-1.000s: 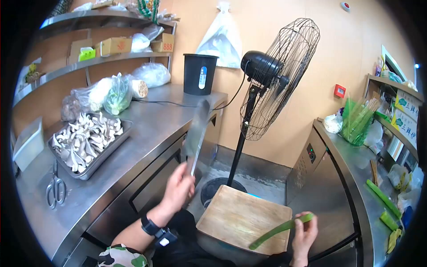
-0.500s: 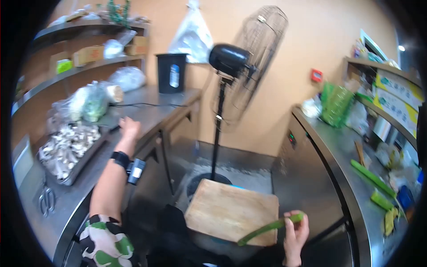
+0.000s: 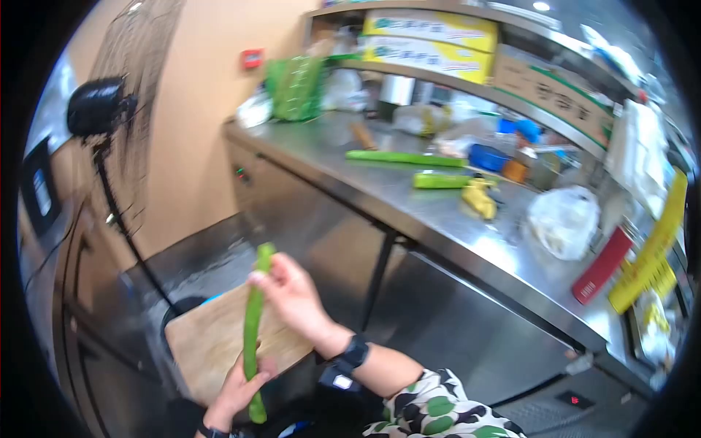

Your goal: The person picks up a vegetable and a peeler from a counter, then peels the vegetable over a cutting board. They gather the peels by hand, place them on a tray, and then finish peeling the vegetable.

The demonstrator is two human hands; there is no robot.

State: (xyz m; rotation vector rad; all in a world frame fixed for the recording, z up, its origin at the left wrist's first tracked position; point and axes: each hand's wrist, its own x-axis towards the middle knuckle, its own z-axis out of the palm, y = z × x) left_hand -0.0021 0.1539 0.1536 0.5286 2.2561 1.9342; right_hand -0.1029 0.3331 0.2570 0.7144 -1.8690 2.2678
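Both of my hands hold a long green vegetable stalk upright over a wooden cutting board low in front of me. My right hand, with a dark wristband and a camouflage sleeve behind it, grips the stalk near its top end. Near the stalk's bottom end, my left hand closes around it from below. No knife is in view.
A steel counter runs along the right, carrying two more green stalks, yellow scraps, a white bag and a green bundle. Shelves with boxes hang above. A standing fan is at the left.
My view has swung right to the steel counter. My left hand put the cleaver on the left counter and now grips the stalk's lower end. The stalk has turned upright.
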